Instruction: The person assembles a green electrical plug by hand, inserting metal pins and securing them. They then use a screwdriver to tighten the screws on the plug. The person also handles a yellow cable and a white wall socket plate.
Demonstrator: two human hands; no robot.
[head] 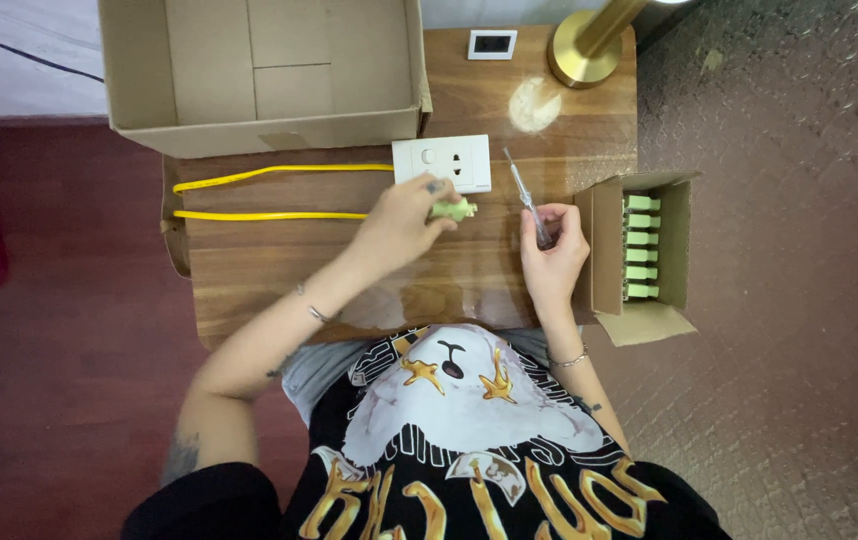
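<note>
Left hand (401, 222) closed around a small light-green plug part (455, 209); the fingers pinch its near end and the green body sticks out to the right of the fingertips, just above the desk (249, 270). The part sits directly below the white wall socket plate (442, 162), near its lower edge; contact between the two cannot be judged from this view.

Right hand (554, 252) closed around the handle of a screwdriver (528, 200). Handle end is buried in the fist; the thin shaft runs up and to the left from the hand, tip ending just right of the socket plate. Tip and green part are near but apart, with bare wood between them.

Two runs of yellow cable (269, 193) lie across the desk to the left of the left hand, the upper one reaching the socket plate's left side, the lower one ending at the hand.

Right of the right hand, a small open cardboard box (609, 250) at the desk edge, holding a row of matching green parts (641, 246). A large open cardboard box (259, 75) occupies the far left of the desk. A brass lamp base (584, 52) and a small white outlet (492, 44) are at the far edge.
</note>
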